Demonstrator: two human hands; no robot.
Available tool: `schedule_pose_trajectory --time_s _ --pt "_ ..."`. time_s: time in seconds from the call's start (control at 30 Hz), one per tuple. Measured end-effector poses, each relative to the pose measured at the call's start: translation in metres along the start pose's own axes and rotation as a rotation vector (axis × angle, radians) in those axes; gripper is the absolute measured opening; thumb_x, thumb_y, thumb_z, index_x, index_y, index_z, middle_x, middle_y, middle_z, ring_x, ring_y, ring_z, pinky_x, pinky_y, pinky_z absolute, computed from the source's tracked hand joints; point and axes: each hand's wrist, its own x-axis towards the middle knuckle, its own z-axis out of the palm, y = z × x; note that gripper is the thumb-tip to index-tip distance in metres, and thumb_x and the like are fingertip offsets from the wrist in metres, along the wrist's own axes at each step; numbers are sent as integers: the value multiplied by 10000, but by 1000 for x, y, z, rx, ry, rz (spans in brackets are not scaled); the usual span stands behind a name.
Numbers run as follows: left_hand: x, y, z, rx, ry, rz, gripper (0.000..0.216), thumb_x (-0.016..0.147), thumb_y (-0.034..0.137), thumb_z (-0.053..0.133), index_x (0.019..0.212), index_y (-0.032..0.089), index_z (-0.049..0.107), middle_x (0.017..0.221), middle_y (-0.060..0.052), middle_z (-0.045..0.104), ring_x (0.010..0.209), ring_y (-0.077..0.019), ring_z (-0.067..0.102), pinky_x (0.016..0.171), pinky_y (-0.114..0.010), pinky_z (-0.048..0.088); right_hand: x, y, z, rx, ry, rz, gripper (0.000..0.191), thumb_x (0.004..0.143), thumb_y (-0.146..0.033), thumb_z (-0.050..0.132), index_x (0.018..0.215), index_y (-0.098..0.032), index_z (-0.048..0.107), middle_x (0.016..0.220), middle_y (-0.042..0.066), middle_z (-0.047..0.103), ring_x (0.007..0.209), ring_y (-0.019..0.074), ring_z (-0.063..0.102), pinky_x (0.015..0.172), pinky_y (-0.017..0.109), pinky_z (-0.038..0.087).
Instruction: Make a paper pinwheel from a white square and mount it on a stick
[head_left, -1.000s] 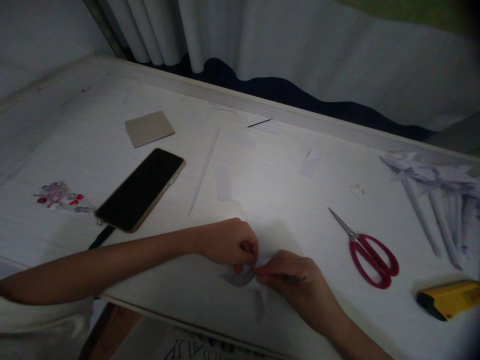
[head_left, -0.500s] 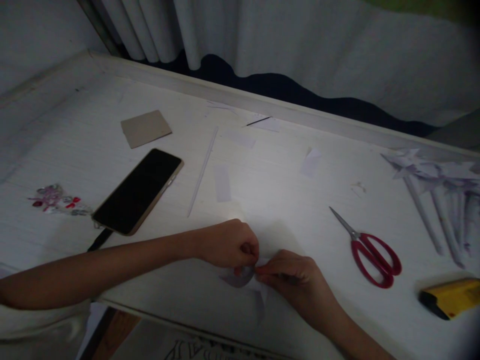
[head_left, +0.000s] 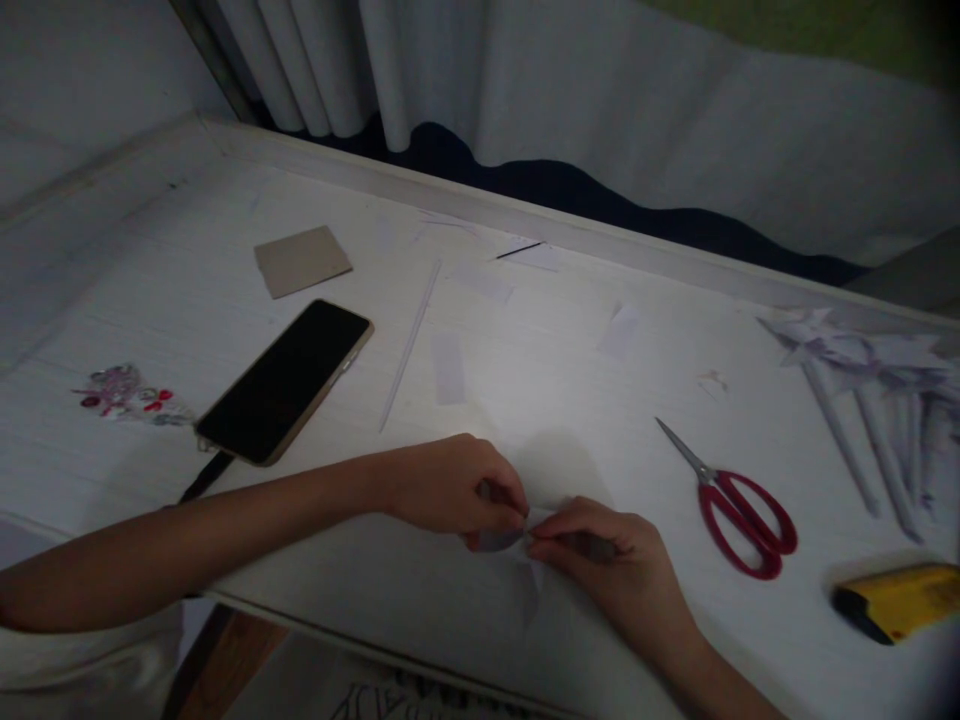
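Near the table's front edge, a small piece of white paper is pinched between my two hands. My left hand comes over it from the left, thumb and forefinger closed on the paper. From the right, my right hand grips it with thumb and forefinger, the fingertips of both hands almost meeting. Part of the paper is hidden behind the fingers, and a loose end hangs below them. Scissors with red handles lie to the right of my right hand, blades pointing away.
A phone with a beaded charm lies at left, near a cardboard square. A thin white stick and paper strips lie mid-table. Paper flowers on rolled stems and a yellow-and-black tool are at right.
The fingers of my left hand have moved slightly right, closer to my right fingertips, and the paper has turned a little between them. The whole view has shifted slightly.
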Motion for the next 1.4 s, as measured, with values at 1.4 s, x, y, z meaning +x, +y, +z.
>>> schedule_pose_trajectory --time_s 1.4 --pt "-16 23 12 102 621 94 536 735 438 586 1166 194 382 1166 -91 502 1020 -198 500 786 -302 436 -3 -12 -22 154 216 -279 183 663 -81 670 727 -249 640 655 -12 596 636 157 528 530 272 398"
